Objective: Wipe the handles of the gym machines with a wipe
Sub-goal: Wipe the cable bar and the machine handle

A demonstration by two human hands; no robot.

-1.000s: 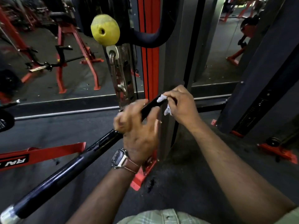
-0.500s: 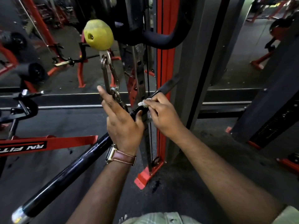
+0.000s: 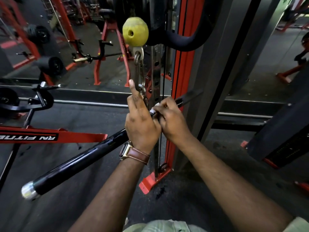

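A long black bar handle (image 3: 80, 163) with a silver end cap hangs by a metal chain (image 3: 139, 72) under a yellow ball stopper (image 3: 135, 31). It slants from lower left to upper right. My left hand (image 3: 141, 121), with a brown-strapped watch on the wrist, holds the bar at its middle, index finger pointing up along the chain. My right hand (image 3: 172, 119) grips the bar just right of the chain with a white wipe (image 3: 153, 111) pressed round it; only a small edge of the wipe shows.
The red and grey upright of the cable machine (image 3: 177, 81) stands right behind the hands, its red foot (image 3: 150, 181) on the dark floor. A red frame with white lettering (image 3: 50, 136) lies at left. A black padded bar (image 3: 180, 39) curves overhead. Mirrors reflect other machines.
My right hand with the wipe has slid down the bar from its upper right part to the middle, beside my left hand. The left index finger now points straight up along the chain.
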